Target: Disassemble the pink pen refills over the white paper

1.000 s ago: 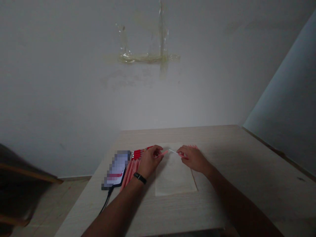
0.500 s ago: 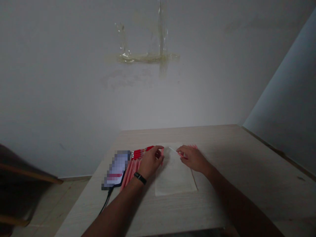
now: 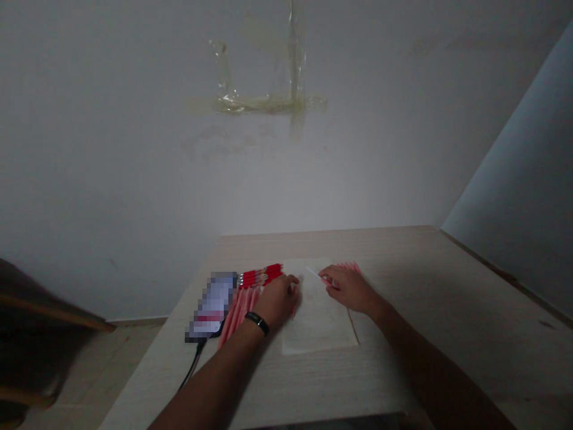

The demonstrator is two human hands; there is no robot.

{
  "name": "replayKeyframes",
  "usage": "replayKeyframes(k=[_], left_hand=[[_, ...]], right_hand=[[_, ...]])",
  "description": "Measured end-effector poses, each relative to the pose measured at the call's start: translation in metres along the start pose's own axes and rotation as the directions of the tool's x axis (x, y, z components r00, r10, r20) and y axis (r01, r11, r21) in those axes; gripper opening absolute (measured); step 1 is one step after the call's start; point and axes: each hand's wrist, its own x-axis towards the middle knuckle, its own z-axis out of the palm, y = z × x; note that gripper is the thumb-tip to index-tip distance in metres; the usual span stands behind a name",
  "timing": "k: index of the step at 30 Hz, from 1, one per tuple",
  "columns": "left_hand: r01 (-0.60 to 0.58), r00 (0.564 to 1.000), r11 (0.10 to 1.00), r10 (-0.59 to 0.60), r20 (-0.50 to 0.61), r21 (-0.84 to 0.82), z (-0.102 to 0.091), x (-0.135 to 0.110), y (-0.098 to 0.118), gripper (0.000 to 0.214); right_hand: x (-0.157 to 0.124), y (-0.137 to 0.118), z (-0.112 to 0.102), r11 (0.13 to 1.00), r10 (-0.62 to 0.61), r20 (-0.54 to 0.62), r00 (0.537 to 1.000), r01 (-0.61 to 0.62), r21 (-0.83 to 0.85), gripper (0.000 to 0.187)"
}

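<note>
My left hand (image 3: pixel 276 302) rests curled at the left edge of a white paper sheet (image 3: pixel 319 319), and a pink strip (image 3: pixel 294 306) shows under its fingertips. My right hand (image 3: pixel 350 288) pinches a thin white stick (image 3: pixel 314 273) that points left over the sheet. Several red-barrelled pens (image 3: pixel 259 276) lie in a row just beyond my left hand. Several pink strips (image 3: pixel 239 316) fan out beneath them, partly hidden by my wrist. More pink strips (image 3: pixel 348 266) show behind my right hand.
A phone (image 3: pixel 212 306), pixelated on its screen, lies left of the strips with a black cable (image 3: pixel 193 365) running off the table edge. The pale wooden table (image 3: pixel 403 286) meets a white wall. A dark blurred chair (image 3: pixel 31 304) stands at the lower left.
My left hand has moved slightly down and left, away from the right, and the pink strip no longer reaches toward the white stick. My right hand has barely moved.
</note>
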Motion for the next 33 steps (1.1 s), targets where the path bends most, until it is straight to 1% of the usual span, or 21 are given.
replayKeyframes(k=[4,7,11,12,14,18,20,22,25,28,33], left_hand=[[-0.026,0.999,0.999,0.026,-0.028,0.023,0.002,0.000,-0.004,0.030],[-0.039,0.996,0.999,0.038,-0.080,-0.012,-0.002,0.001,-0.001,0.030],[-0.134,0.981,0.988,0.121,-0.153,-0.082,-0.010,0.000,0.008,0.034],[-0.161,0.977,0.982,0.145,-0.156,-0.097,-0.011,-0.001,0.010,0.033],[-0.200,0.973,0.972,0.182,-0.145,-0.123,-0.013,-0.001,0.014,0.031],[-0.228,0.971,0.964,0.216,-0.102,-0.134,-0.011,-0.001,0.015,0.022],[-0.233,0.970,0.965,0.221,-0.099,-0.124,-0.009,-0.001,0.014,0.019],[-0.221,0.973,0.969,0.212,-0.090,-0.110,-0.009,0.000,0.014,0.017],[-0.189,0.982,0.977,0.186,-0.042,-0.099,-0.009,-0.001,0.014,0.019],[-0.175,0.984,0.979,0.178,0.014,-0.107,-0.010,-0.002,0.017,0.022],[-0.192,0.980,0.975,0.198,0.037,-0.115,-0.010,-0.005,0.022,0.025]], right_hand=[[0.000,0.001,0.001,1.000,-0.009,0.004,1.000,0.009,0.006,0.034],[-0.001,0.002,0.003,0.997,-0.041,0.032,0.999,0.039,0.059,0.036],[-0.001,0.002,0.006,0.990,-0.084,0.071,0.994,0.075,0.122,0.038],[-0.001,0.002,0.007,0.986,-0.096,0.080,0.992,0.084,0.141,0.039],[-0.001,0.001,0.009,0.979,-0.120,0.095,0.988,0.101,0.179,0.041],[-0.002,-0.001,0.010,0.968,-0.144,0.095,0.985,0.120,0.219,0.042],[-0.002,-0.003,0.008,0.975,-0.119,0.069,0.990,0.104,0.198,0.038],[-0.001,-0.004,0.006,0.983,-0.100,0.025,0.995,0.095,0.158,0.029],[0.001,-0.005,0.004,0.982,-0.142,-0.037,0.989,0.146,0.124,0.020],[0.003,-0.006,0.002,0.974,-0.190,-0.080,0.979,0.198,0.113,0.019],[0.003,-0.012,-0.003,0.966,-0.237,-0.134,0.962,0.248,0.074,0.022]])
